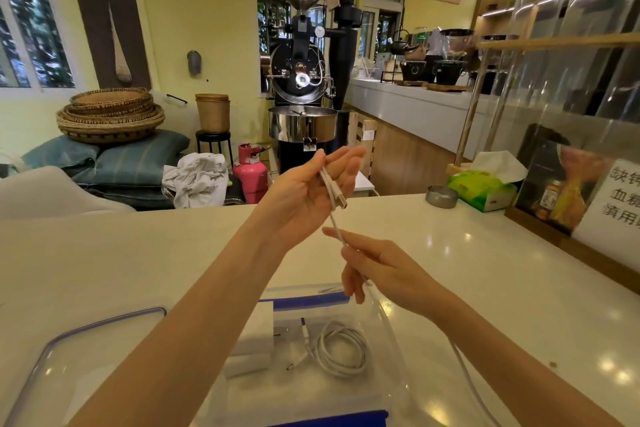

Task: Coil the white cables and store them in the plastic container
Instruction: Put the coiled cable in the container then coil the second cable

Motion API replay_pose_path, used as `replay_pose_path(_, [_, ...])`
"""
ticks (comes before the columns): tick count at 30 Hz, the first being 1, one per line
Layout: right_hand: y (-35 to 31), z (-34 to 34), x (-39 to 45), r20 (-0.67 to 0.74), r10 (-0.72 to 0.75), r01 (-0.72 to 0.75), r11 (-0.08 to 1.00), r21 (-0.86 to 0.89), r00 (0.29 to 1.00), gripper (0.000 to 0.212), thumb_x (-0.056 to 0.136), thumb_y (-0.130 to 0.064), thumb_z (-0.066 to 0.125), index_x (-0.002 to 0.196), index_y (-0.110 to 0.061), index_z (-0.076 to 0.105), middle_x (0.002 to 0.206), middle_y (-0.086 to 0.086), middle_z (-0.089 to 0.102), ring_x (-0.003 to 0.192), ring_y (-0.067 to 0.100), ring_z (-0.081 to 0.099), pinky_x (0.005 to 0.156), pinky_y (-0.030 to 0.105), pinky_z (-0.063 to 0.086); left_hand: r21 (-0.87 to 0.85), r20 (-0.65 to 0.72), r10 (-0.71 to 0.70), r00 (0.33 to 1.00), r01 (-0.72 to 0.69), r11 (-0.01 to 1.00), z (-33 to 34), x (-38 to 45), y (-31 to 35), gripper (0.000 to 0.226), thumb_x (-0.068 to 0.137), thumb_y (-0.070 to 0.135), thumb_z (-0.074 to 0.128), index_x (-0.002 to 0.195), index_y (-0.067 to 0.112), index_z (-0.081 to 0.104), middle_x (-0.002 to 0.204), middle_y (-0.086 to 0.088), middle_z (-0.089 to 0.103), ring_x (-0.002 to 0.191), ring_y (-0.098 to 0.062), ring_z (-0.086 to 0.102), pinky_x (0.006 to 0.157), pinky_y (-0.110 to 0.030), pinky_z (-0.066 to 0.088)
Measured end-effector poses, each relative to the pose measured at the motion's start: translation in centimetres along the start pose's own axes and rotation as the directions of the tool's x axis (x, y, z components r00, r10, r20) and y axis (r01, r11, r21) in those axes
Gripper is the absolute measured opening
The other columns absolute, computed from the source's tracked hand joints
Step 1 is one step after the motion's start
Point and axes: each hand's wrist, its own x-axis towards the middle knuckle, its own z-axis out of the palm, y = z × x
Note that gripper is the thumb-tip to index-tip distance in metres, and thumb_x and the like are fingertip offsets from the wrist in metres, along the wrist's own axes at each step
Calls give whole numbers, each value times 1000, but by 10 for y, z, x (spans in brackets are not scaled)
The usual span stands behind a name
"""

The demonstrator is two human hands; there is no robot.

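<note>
White cable (333,199) up in the air, above the clear plastic container (389,329) on the pale desk (485,253). Held near its plug end by the left hand (304,192), palm up, thumb and fingers (349,163) pinching it, plug poking out to the right. Pinched lower down by the right hand (375,270), fingers curled round it. From there, hanging down past the right wrist and off the bottom of the view.

Already in the container: another white cable (341,348), rolled into a neat ring, next to a white box (254,336). Clear lid (69,354) lying on the desk to the left of it. Green tissue box (483,189) and a small metal dish (441,196) far back on the desk, well apart from the work.

Step in hand, most likely: starting the first loop of the held cable.

To do it well:
- Keep the plug end still in the left hand
- Slide the right hand down the cable a bit, then bring that bit up to the left hand
- Make each loop about the same as the ring in the container
- Let the cable turn a little, no hard bends, no kinks
- Watch the long loose tail, so no snag on the container edge
- Hold all loops together in the left hand before laying them in
</note>
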Motion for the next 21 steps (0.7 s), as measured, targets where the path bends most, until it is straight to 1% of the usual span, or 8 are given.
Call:
replay_pose_path(4, [-1,3,-3,11,-31,33,979,-203,999,32,95,-17,41,121,-34,50,64,-4,60,58,6,56,67,13,49,88,-112,95,989,-85,992,-11,7,1,36,100,20,25,96,2,56,78,-6,75,70,-13,72,65,-21,58])
replay_pose_path(8, [-9,0,-6,-8,-96,83,897,-435,995,31,93,-22,45,123,-23,54,70,-20,55,58,1,53,60,10,44,377,-190,178,966,-96,921,-19,9,-9,34,100,18,26,92,5,56,89,-8,68,82,-16,68,72,-22,56])
replay_pose_path(11, [-19,-1,-8,5,-182,152,806,-572,983,28,93,-25,45,117,-18,59,83,-7,66,62,4,52,62,11,42,647,-134,284,949,-133,751,-24,8,-20,31,99,18,30,92,9,58,84,-4,68,72,-6,68,69,-18,56])
replay_pose_path(13, [-24,-6,-9,-13,-278,205,736,-645,960,25,92,-27,46,103,-16,65,80,2,70,63,11,56,65,27,51,766,-59,318,946,-162,622,-25,5,-23,29,98,15,31,90,9,58,75,-2,67,60,1,64,59,-11,50])
replay_pose_path(15, [-28,-17,-8,-38,-395,258,668,-698,918,24,88,-30,49,91,-15,67,72,1,70,58,12,58,58,31,52,861,3,280,960,-145,488,-24,1,-24,29,98,13,32,88,7,59,68,0,63,53,4,59,53,-8,45])
replay_pose_path(18, [-35,-35,-3,-24,-472,323,638,-699,881,25,84,-35,51,88,-17,68,72,-4,69,61,3,54,59,12,45,947,51,111,993,-83,309,-22,-6,-26,34,97,21,34,77,12,60,62,4,60,53,1,57,57,-12,47])
replay_pose_path(20, [-37,-43,2,-10,-505,354,619,-702,863,28,81,-38,51,88,-16,68,73,-3,68,63,1,54,67,9,44,948,59,6,998,-58,312,-21,-10,-28,41,97,29,34,65,16,58,56,7,60,51,-3,55,56,-16,45])
replay_pose_path(21, [-38,-46,4,-16,-511,369,641,-674,859,28,78,-39,56,87,-15,69,73,-2,68,62,0,54,67,7,45,929,48,-39,998,-31,368,-19,-12,-29,44,96,31,33,65,16,59,51,6,59,49,-5,53,55,-17,43])
